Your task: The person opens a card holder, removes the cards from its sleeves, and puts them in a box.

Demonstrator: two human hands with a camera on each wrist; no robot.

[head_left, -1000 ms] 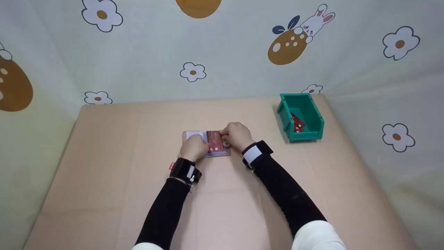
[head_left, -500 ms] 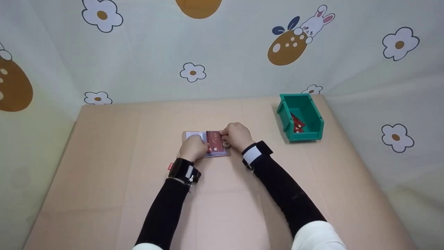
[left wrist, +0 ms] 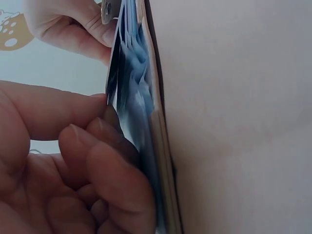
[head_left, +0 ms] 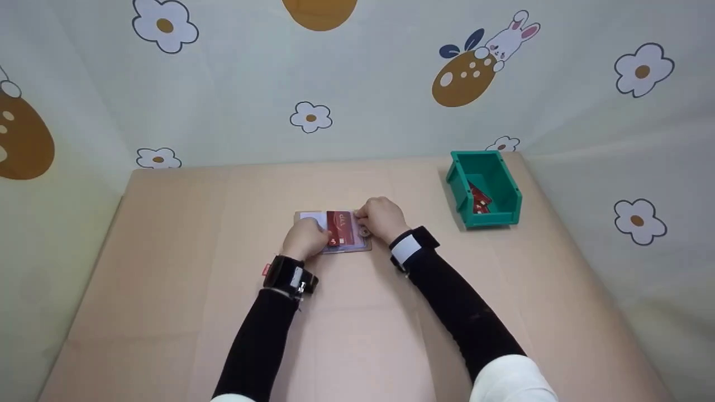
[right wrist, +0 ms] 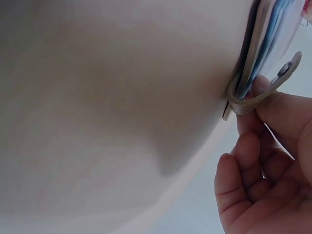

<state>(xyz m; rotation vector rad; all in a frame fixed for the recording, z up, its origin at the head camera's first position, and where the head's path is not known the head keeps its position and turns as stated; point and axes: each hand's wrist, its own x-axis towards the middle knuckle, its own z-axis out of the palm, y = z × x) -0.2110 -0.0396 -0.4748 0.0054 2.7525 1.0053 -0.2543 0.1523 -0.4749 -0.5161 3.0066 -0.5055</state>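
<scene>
An open card holder (head_left: 361, 244) with clear sleeves lies on the table in the head view. A red card (head_left: 339, 228) sits at its middle, over the sleeves. My left hand (head_left: 305, 239) pinches the card's lower left corner between thumb and finger. Seen edge-on in the left wrist view, the card (left wrist: 113, 73) stands slightly off the bunched bluish sleeves (left wrist: 139, 83). My right hand (head_left: 384, 218) pinches the holder's right edge. Beside its thumb, the right wrist view shows a tan strap (right wrist: 265, 96) with a metal snap (right wrist: 284, 69), curving away from the pages.
A green bin (head_left: 507, 219) stands at the table's back right, with several red cards (head_left: 479, 200) inside. The tan table (head_left: 184, 268) meets a patterned curtain (head_left: 234, 111) behind and at both sides.
The left hand has moved a little left, and the red card has shifted left with it, baring more of the sleeve at right. My right hand has stayed in place.
</scene>
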